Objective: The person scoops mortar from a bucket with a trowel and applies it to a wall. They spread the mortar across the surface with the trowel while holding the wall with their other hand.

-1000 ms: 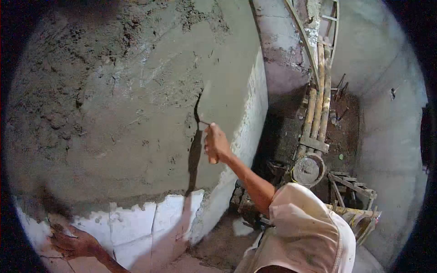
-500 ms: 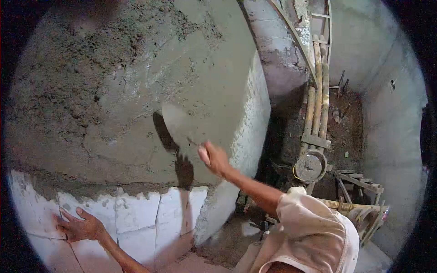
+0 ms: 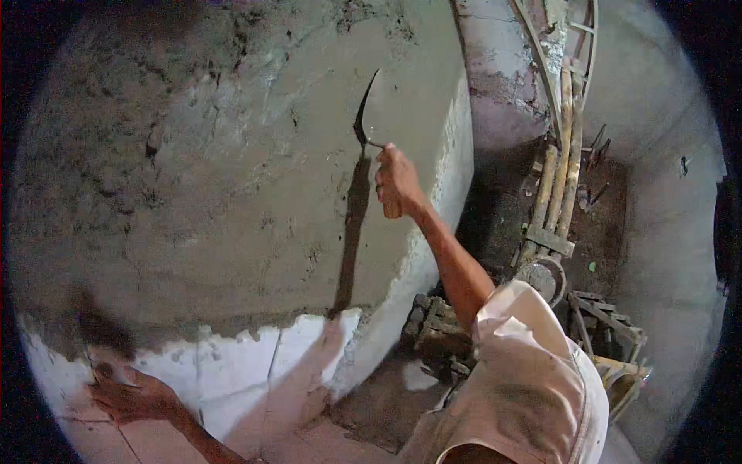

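Observation:
My right hand [image 3: 398, 182] is closed around the wooden handle of a trowel [image 3: 379, 104]. The trowel's blade points up and lies against wet grey plaster [image 3: 255, 224], beside a dark shadow. Low on the left, my left hand [image 3: 135, 394] has its fingers apart and holds nothing. It is at the white blocks [image 3: 239, 367] of the wall, just under the ragged lower edge of the plaster. Rougher, lumpy plaster covers the upper left of the wall.
Right of the wall's pale corner [image 3: 437, 224], bamboo poles [image 3: 560, 174] run lengthwise with a wooden crosspiece. A round container [image 3: 545, 274] of grey mix stands at their near end, partly behind my sleeve. A wooden frame [image 3: 607, 317] stands beyond it, near a grey side wall [image 3: 668, 232].
My right hand has moved up and to the right with the trowel, whose blade has turned more upright. My left hand stays at the white blocks, now in shadow. The view has shifted slightly.

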`<state>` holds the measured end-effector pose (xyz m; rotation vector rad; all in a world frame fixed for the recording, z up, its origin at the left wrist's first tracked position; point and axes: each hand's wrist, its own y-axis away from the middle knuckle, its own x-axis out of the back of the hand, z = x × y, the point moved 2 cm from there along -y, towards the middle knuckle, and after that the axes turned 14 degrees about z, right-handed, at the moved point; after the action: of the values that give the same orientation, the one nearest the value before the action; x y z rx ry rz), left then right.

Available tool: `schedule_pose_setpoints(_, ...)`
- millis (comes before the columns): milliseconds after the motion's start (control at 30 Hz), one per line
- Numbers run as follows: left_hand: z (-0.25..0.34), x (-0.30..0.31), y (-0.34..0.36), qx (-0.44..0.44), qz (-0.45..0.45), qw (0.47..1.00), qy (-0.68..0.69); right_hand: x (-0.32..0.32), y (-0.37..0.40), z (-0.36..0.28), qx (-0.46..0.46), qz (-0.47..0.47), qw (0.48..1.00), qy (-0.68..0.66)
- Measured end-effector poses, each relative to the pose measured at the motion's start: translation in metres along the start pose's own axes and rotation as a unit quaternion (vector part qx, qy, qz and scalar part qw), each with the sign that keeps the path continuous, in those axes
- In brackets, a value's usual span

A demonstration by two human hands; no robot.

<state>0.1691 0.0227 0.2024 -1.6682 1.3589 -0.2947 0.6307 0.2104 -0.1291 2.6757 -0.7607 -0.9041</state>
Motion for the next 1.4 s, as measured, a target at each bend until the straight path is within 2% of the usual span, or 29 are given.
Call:
schedule_pose_setpoints(33,0.010,0.004,-0.010,0.008,0.021,0.999,0.038,-0.006,0.021,0.008,0.024,-0.020,0.999,0.015)
schedule_pose_setpoints(67,0.006,0.005,-0.008,0.009,0.018,0.999,0.033,-0.012,0.031,0.035,0.241,-0.044,0.963,0.113)
schedule_pose_setpoints(100,0.000,0.002,-0.003,0.000,-0.011,1.000,0.014,-0.026,0.077,0.021,0.095,-0.043,0.993,0.055)
schedule_pose_setpoints(133,-0.004,0.000,0.000,-0.007,-0.038,0.999,-0.004,-0.036,0.078,0.067,0.214,-0.070,0.968,0.114)
schedule_pose_setpoints(167,-0.001,-0.002,0.004,0.027,-0.012,1.000,0.000,-0.047,0.139,0.036,0.089,-0.078,0.989,0.090)
schedule_pose_setpoints(267,0.017,0.014,-0.017,0.047,0.013,0.997,0.057,-0.072,0.195,0.124,0.188,-0.079,0.971,0.123)
schedule_pose_setpoints(300,0.017,0.014,-0.011,0.068,-0.027,0.997,0.029,-0.065,0.221,0.116,0.265,-0.066,0.951,0.144)
schedule_pose_setpoints(367,0.020,0.018,-0.011,0.091,-0.022,0.994,0.057,-0.042,0.235,0.141,0.243,-0.106,0.936,0.231)
schedule_pose_setpoints(467,0.023,0.023,-0.020,0.107,-0.002,0.991,0.079,-0.014,0.226,0.122,0.304,-0.122,0.900,0.287)
schedule_pose_setpoints(533,0.024,0.029,-0.021,0.110,0.003,0.989,0.101,-0.018,0.196,0.088,0.391,-0.073,0.842,0.365)
schedule_pose_setpoints(600,0.021,0.028,-0.021,0.104,0.000,0.988,0.117,-0.031,0.157,0.045,0.476,-0.051,0.825,0.301)
schedule_pose_setpoints(667,0.022,0.029,-0.026,0.108,0.015,0.986,0.123,-0.037,0.102,0.022,0.443,-0.002,0.842,0.307)
schedule_pose_setpoints(733,0.020,0.025,-0.023,0.111,0.008,0.985,0.130,-0.041,0.055,0.005,0.451,0.089,0.832,0.310)
schedule_pose_setpoints(800,0.021,0.026,-0.022,0.111,0.003,0.985,0.128,-0.042,0.049,-0.017,0.337,0.072,0.914,0.215)
schedule_pose_setpoints(833,0.021,0.025,-0.023,0.110,0.005,0.985,0.130,-0.046,0.056,-0.020,0.333,0.066,0.915,0.220)
schedule_pose_setpoints(900,0.019,0.022,-0.020,0.113,-0.016,0.987,0.117,-0.054,0.073,-0.026,0.158,-0.001,0.984,0.076)
schedule_pose_setpoints(933,0.020,0.024,-0.022,0.120,-0.032,0.987,0.106,-0.057,0.088,-0.029,0.158,-0.005,0.984,0.086)
schedule_pose_setpoints(967,0.027,0.042,-0.044,0.011,-0.305,0.937,-0.172,-0.065,0.116,-0.026,0.152,-0.037,0.985,0.077)
schedule_pose_setpoints(1000,0.027,0.043,-0.042,0.012,-0.311,0.934,-0.174,-0.073,0.139,-0.016,0.146,-0.069,0.985,0.065)
schedule_pose_setpoints(1067,0.024,0.040,-0.038,0.040,-0.256,0.959,-0.116,-0.083,0.148,0.029,0.329,-0.124,0.925,0.142)
schedule_pose_setpoints(1100,0.021,0.025,-0.021,0.122,-0.044,0.988,0.086,-0.091,0.187,0.026,0.241,-0.113,0.957,0.117)
schedule_pose_setpoints(1133,0.022,0.031,-0.023,0.123,-0.041,0.988,0.087,-0.099,0.230,0.021,0.152,-0.101,0.979,0.089)
schedule_pose_setpoints(1200,0.023,0.038,-0.032,0.075,-0.189,0.978,-0.051,-0.104,0.249,0.069,0.277,-0.107,0.942,0.156)
schedule_pose_setpoints(1233,0.024,0.040,-0.035,0.083,-0.215,0.971,-0.055,-0.100,0.264,0.076,0.291,-0.115,0.928,0.204)
schedule_pose_setpoints(1300,0.020,0.044,-0.032,0.090,-0.188,0.978,-0.025,-0.080,0.288,0.081,0.307,-0.118,0.911,0.248)
schedule_pose_setpoints(1333,0.018,0.041,-0.029,0.095,-0.166,0.982,0.004,-0.062,0.293,0.080,0.292,-0.149,0.899,0.291)
schedule_pose_setpoints(1367,0.017,0.033,-0.021,0.121,-0.026,0.985,0.123,-0.042,0.296,0.081,0.275,-0.180,0.883,0.335)
schedule_pose_setpoints(1400,0.012,0.029,-0.021,0.122,-0.023,0.984,0.127,-0.018,0.296,0.086,0.285,-0.161,0.871,0.367)
